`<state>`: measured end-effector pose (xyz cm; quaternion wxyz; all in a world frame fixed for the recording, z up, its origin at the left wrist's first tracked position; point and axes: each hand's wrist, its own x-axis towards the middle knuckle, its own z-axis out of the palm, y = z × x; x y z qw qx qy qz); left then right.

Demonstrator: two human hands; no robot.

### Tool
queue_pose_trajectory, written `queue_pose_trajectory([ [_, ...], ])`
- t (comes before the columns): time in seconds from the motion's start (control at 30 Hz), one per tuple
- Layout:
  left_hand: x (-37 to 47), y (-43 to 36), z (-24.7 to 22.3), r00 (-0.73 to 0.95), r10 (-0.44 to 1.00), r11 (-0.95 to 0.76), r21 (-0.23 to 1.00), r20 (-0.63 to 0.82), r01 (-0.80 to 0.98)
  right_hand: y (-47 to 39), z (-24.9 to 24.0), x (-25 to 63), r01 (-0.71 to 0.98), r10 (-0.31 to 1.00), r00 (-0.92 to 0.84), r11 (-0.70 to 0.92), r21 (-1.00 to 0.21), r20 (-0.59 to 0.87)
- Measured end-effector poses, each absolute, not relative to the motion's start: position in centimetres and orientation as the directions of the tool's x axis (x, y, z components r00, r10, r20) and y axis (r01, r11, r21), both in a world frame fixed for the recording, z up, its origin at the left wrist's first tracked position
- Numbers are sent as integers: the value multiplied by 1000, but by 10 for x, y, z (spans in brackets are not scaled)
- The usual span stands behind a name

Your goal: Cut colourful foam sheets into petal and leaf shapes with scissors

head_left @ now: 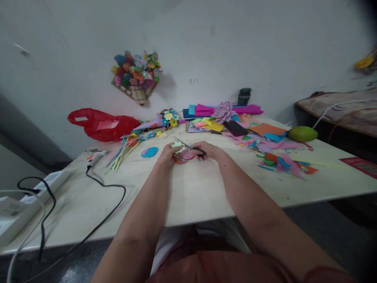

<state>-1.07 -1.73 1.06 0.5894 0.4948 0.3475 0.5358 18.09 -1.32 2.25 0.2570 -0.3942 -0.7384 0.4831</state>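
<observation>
Between the fingers of my left hand [167, 154] is a pale green paper flower cutout [178, 147], with a scalloped edge. My right hand [208, 149] grips a pair of scissors [199, 151] by the black handles. The blades point left and lie close beside the green cutout; whether they touch it I cannot tell. Below both hands, a pink round piece [187, 155] and an orange piece [180, 160] lie on the table, partly covered. Left of my left hand rests a blue scalloped cutout [150, 152] with some pink at its edge.
A glue gun [96, 158] with a black cord lies left, near a white power strip [44, 188]. Behind are a red plastic bag [103, 125], paper flowers [169, 118] and pale strips. Paper scraps [282, 161], a dark phone [235, 128] and a green oval object [302, 134] lie right.
</observation>
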Motion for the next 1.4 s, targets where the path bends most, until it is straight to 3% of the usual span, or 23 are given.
queue_pose_trajectory([
  [0.7,-10,-14,9,58,992,-83,936,109,-341,-16,26,178,349,829,-560,224,-910,-11],
  [1.4,-10,-13,7,77,992,-62,925,98,-374,-16,24,174,372,842,-539,240,-897,1],
])
